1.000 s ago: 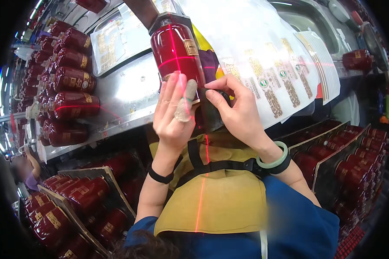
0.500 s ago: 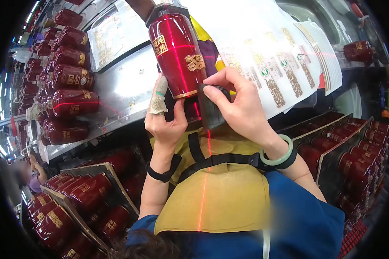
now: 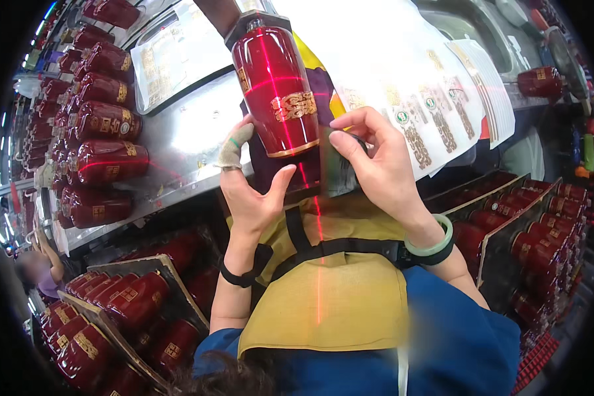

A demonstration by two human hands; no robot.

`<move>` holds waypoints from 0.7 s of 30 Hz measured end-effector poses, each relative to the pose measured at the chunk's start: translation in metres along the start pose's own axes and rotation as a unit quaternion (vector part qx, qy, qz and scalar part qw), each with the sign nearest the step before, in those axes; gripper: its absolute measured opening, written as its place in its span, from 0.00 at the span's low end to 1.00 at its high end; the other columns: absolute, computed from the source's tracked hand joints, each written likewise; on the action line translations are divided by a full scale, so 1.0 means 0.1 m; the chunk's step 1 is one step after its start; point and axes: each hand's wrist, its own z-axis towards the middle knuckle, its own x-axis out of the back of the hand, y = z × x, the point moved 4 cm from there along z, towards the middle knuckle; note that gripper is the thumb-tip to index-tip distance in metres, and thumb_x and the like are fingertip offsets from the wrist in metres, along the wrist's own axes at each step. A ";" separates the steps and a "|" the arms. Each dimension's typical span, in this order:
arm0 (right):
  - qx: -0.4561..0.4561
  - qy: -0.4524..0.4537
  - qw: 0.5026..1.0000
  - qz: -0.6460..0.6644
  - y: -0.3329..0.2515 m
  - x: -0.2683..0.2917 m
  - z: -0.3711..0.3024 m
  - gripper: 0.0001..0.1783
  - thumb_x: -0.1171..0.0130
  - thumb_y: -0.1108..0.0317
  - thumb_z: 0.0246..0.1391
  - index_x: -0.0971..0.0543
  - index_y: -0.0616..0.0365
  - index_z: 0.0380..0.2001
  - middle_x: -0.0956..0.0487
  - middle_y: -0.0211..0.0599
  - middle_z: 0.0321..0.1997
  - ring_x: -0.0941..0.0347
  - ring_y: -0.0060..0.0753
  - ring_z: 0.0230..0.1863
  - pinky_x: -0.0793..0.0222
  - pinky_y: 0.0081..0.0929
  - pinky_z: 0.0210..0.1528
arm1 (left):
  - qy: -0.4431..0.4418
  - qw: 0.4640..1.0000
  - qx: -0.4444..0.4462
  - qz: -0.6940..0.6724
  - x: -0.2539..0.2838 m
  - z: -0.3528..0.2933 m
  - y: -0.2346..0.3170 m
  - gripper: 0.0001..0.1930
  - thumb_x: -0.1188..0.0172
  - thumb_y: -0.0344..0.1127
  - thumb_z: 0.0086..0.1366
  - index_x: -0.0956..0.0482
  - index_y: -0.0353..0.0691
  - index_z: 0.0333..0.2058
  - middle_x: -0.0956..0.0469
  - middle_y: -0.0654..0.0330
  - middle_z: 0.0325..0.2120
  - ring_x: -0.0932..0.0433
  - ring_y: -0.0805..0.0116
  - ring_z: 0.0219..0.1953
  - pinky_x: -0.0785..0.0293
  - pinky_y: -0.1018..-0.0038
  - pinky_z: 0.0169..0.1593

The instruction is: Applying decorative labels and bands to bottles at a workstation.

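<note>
A glossy dark-red bottle (image 3: 270, 72) lies in a dark holder (image 3: 244, 18), its neck end away from me. Gold square lettering shows at its left edge and a gold lattice pattern toward its lower right. Red laser lines cross it. My left hand (image 3: 247, 188) is beside the bottle's lower left, fingers along that side and thumb spread away from the base. A pale cover with a green band wraps one finger. My right hand (image 3: 383, 158) pinches a dark, flat, blurred scraper-like piece (image 3: 335, 168) just right of the bottle's base.
White sheets of gold decals (image 3: 435, 112) lie to the right on the metal table (image 3: 185, 132), with another decal sheet (image 3: 162, 66) at left. Several red bottles (image 3: 105, 162) line the left side. Crates of bottles (image 3: 129, 294) flank me below. A person (image 3: 43, 264) is at far left.
The bottle has turned so its lettering moved to the left edge and more of the gold lattice shows. My left thumb has come away from the base; the dark piece has shifted slightly right.
</note>
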 end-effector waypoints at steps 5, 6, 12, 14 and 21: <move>0.028 0.047 0.998 -0.002 -0.13 0.15 0.19 0.08 0.43 0.75 0.64 0.18 0.62 0.44 0.17 0.39 0.34 0.22 0.26 0.36 0.28 0.27 0.44 | 0.082 0.928 0.227 -0.284 -0.02 0.52 -0.18 0.34 0.34 0.43 0.70 0.38 0.28 0.64 0.31 0.46 0.61 0.27 0.60 0.60 0.28 0.66 0.63; 0.062 0.039 0.997 -0.007 -0.20 0.15 0.21 0.08 0.43 0.75 0.64 0.18 0.62 0.44 0.17 0.39 0.34 0.22 0.26 0.36 0.28 0.27 0.44 | 0.070 0.917 0.252 -0.302 -0.05 0.67 -0.22 0.35 0.33 0.46 0.69 0.38 0.27 0.64 0.29 0.46 0.59 0.25 0.62 0.58 0.27 0.69 0.61; 0.177 0.046 0.983 0.020 -0.68 0.29 0.29 0.15 0.37 0.60 0.64 0.21 0.62 0.43 0.24 0.31 0.31 0.30 0.21 0.36 0.32 0.24 0.40 | -0.151 0.819 0.358 -0.423 -0.16 0.95 -0.13 0.28 0.36 0.46 0.69 0.27 0.30 0.58 0.17 0.52 0.46 0.16 0.61 0.46 0.19 0.63 0.53; 0.119 0.050 0.989 0.074 -0.76 0.46 0.34 0.19 0.33 0.57 0.60 0.22 0.62 0.43 0.24 0.33 0.30 0.28 0.25 0.34 0.31 0.27 0.39 | -0.174 0.776 0.409 -0.447 -0.19 0.77 0.02 0.32 0.43 0.49 0.74 0.36 0.36 0.68 0.23 0.51 0.58 0.21 0.57 0.57 0.25 0.59 0.62; 0.114 0.046 0.989 -0.087 -0.93 0.99 -0.20 0.16 0.31 0.59 0.55 0.18 0.62 0.36 0.17 0.45 0.33 0.20 0.43 0.37 0.27 0.36 0.44 | -0.357 0.839 0.197 -0.360 -0.58 0.56 0.76 0.47 0.18 0.42 0.44 0.31 0.30 0.60 0.22 0.55 0.51 0.21 0.63 0.53 0.27 0.66 0.59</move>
